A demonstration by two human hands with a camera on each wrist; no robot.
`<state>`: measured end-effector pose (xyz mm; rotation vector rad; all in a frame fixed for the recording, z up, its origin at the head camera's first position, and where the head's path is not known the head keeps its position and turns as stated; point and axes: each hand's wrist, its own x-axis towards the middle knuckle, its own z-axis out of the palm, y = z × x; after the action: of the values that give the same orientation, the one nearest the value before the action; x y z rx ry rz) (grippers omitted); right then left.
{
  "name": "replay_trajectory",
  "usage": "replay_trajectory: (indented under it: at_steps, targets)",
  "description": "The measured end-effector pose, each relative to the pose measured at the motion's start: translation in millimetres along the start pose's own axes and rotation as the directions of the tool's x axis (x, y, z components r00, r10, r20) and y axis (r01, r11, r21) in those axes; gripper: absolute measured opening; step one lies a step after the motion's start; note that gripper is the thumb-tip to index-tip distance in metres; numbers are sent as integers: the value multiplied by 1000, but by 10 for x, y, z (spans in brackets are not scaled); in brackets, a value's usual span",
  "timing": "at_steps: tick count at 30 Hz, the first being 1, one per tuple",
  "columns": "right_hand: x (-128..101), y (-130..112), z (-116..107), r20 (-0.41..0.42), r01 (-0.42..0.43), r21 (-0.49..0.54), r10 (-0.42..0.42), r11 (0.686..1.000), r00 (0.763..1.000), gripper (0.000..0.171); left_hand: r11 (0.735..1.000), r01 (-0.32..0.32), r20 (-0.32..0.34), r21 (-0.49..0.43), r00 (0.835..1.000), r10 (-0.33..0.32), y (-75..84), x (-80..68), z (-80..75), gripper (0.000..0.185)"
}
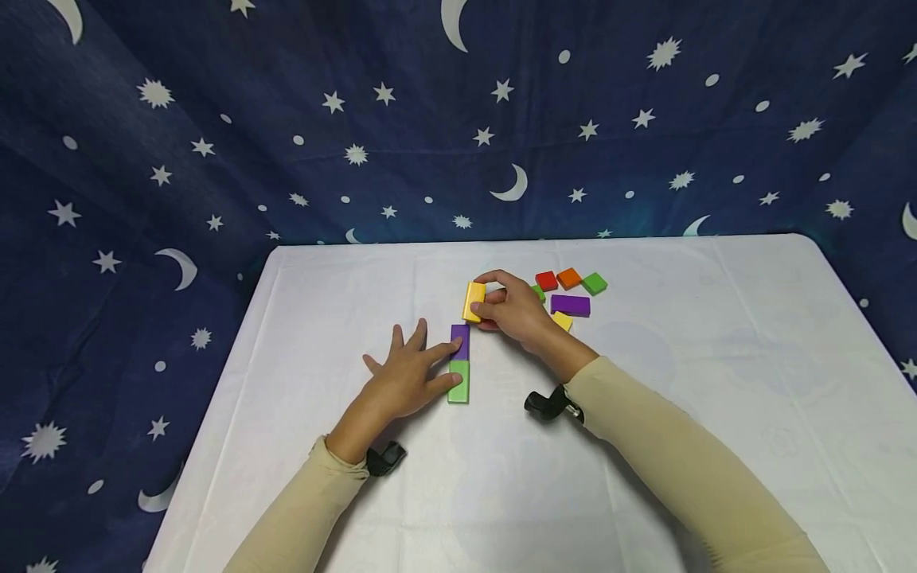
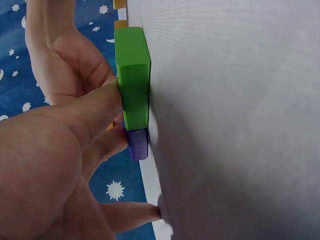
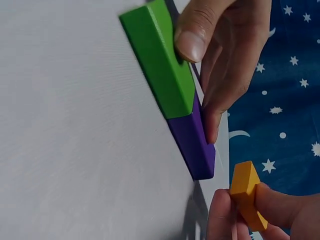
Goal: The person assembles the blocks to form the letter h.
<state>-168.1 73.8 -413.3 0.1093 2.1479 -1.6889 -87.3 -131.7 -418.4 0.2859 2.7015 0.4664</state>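
A green block (image 1: pixel 459 383) and a purple block (image 1: pixel 460 342) lie end to end in a line on the white table. My left hand (image 1: pixel 404 377) is spread beside them, its thumb touching the green block and its index finger on the purple one. Between thumb and fingers, my right hand (image 1: pixel 517 309) pinches a yellow block (image 1: pixel 474 302) just beyond the purple block's far end. In the right wrist view the yellow block (image 3: pixel 246 195) shows tilted, apart from the purple block (image 3: pixel 192 142).
Right of my right hand lie loose blocks: red (image 1: pixel 547 281), orange (image 1: pixel 569 278), green (image 1: pixel 595 283), purple (image 1: pixel 571 305) and yellow (image 1: pixel 562 321). Another green block (image 1: pixel 539 294) is partly hidden by the hand. A dark blue curtain (image 1: pixel 401 175) hangs behind the table (image 1: pixel 680 334).
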Motion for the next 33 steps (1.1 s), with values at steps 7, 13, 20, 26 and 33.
replay_trajectory:
  at_steps: [7,13,20,26,33]
  targets:
    - [109,6,93,-31,-16,60,17,998,999,48,1000,-7,-11,1,1000,7,4,2,-9,61]
    - [197,74,126,-62,-12,62,16,998,998,47,1000,-13,-4,1,1000,13,-4,-3,-19,60]
    - [272,136,145,-61,-1,-19,0,1000,998,44,1000,-13,0,-2,1000,13,-7,-3,-26,60]
    - [302,122,133,-37,-30,-41,28,999,999,44,1000,-7,-1,-1,1000,7,-18,1,-10,61]
    - [307,85,67,16,-65,-84,67,994,998,42,1000,-6,-6,8,1000,6,-13,-4,0,61]
